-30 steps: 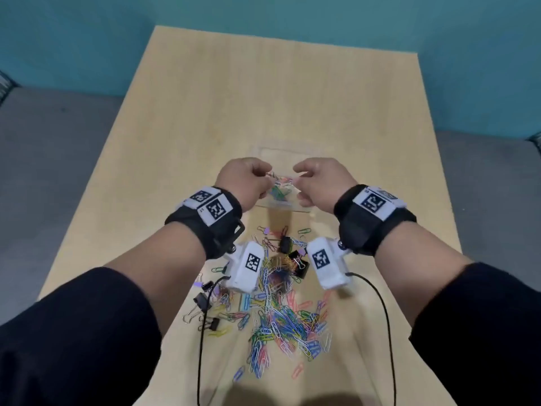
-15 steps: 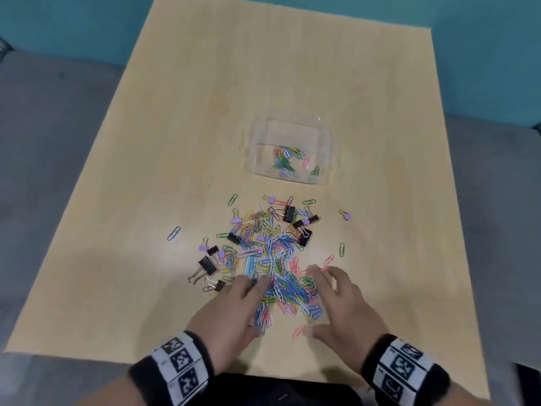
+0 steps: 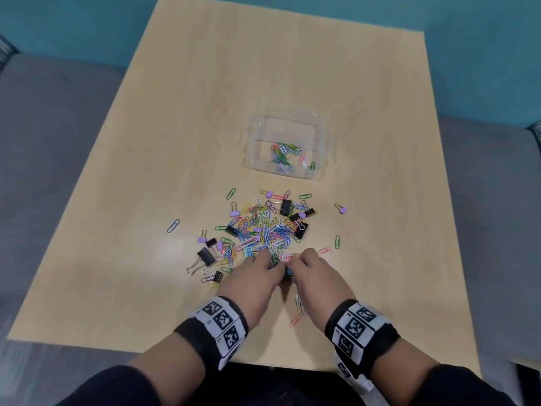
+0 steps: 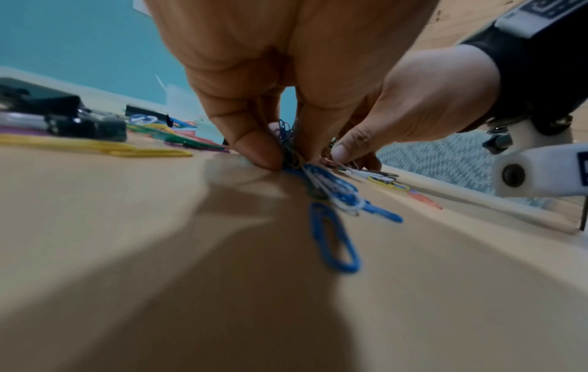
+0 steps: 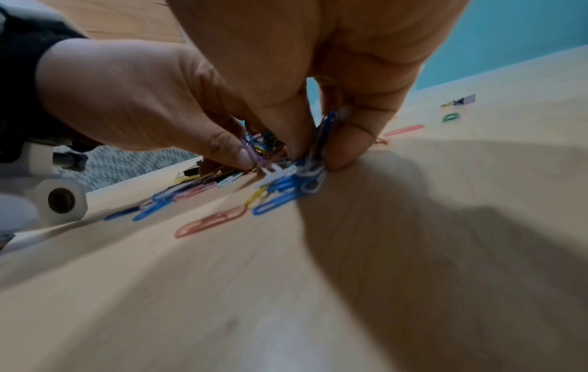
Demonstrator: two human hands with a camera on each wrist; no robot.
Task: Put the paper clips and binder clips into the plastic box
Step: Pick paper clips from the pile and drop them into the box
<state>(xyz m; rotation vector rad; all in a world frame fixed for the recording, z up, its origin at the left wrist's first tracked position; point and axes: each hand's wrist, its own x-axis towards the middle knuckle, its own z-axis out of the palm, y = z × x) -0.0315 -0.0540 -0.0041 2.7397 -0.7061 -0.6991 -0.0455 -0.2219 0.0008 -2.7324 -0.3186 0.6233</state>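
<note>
Both hands now pinch paper clips (image 3: 270,234) at the pile's near edge: left hand (image 3: 254,278) and right hand (image 3: 317,275), spread flat half a second ago, have curled together. Beyond, binder clips (image 3: 292,215) lie scattered; farther, the plastic box (image 3: 251,148) holds a few clips.

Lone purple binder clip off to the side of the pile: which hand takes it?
Right, probably. The small purple binder clip lies right of the pile, on the right hand's side; the left hand would cross over.
</note>
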